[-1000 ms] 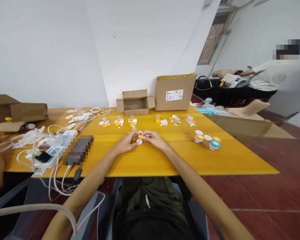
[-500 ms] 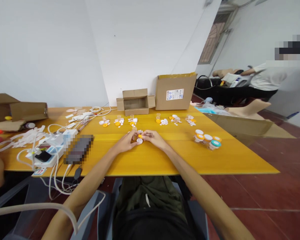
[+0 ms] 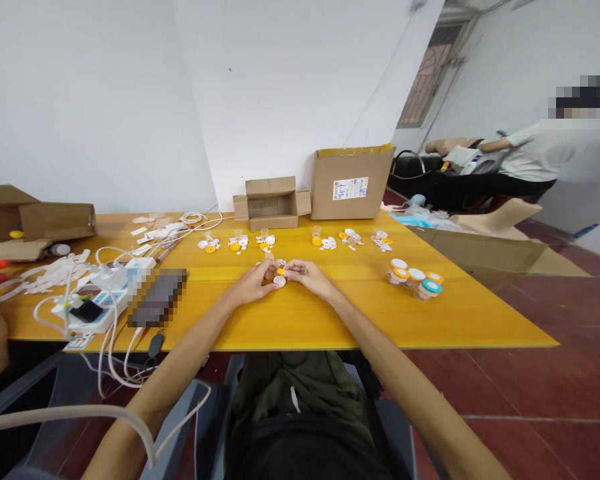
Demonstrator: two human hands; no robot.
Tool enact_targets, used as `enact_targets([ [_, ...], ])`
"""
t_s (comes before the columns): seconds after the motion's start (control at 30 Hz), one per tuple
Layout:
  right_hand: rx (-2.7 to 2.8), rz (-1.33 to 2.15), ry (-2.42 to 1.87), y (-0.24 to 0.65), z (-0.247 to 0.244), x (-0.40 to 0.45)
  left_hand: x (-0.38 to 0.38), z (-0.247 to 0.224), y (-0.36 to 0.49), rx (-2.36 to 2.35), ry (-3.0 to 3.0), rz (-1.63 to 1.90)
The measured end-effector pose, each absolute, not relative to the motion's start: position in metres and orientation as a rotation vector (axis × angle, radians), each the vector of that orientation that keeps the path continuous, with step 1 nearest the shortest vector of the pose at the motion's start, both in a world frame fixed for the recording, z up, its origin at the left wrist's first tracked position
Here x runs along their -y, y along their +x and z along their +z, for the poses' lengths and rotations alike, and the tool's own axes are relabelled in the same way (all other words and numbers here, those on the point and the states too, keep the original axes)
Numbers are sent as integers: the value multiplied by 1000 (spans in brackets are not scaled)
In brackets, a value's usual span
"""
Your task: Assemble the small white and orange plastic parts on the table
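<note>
At the middle of the table, my left hand (image 3: 256,281) and my right hand (image 3: 304,275) meet fingertip to fingertip. Between them is a small orange lid (image 3: 281,272), pinched by the fingers of both. A white round piece (image 3: 279,282) lies just below it, close to my left thumb; whether the thumb touches it, I cannot tell. Several small white pieces with dark marks (image 3: 281,263) lie just beyond the fingers. Farther back, groups of white discs (image 3: 329,245), orange lids (image 3: 211,250) and clear cups (image 3: 317,232) are spread in a row.
Several lidded jars (image 3: 416,279) stand at the right. An open small carton (image 3: 273,212) and a larger box (image 3: 351,183) are along the wall. A power strip (image 3: 100,310), cables and a phone-like dark slab (image 3: 157,298) occupy the left. Another person (image 3: 535,157) sits at the far right.
My hands stay in place around the orange lid, with barely any shift. The other person at the far right has moved slightly.
</note>
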State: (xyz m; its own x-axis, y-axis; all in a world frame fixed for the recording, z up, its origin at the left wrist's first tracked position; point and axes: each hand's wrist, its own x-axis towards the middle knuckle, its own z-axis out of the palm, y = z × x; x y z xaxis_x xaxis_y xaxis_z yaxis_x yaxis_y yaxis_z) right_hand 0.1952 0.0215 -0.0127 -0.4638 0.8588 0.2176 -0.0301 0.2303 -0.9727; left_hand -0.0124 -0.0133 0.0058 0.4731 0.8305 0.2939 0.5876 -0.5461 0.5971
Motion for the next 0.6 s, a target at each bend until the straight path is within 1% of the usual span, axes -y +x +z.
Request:
enact_targets([
  [0.6, 1683, 1354, -775, 196, -14, -22, 13, 6, -12, -1142, 2351, 796],
])
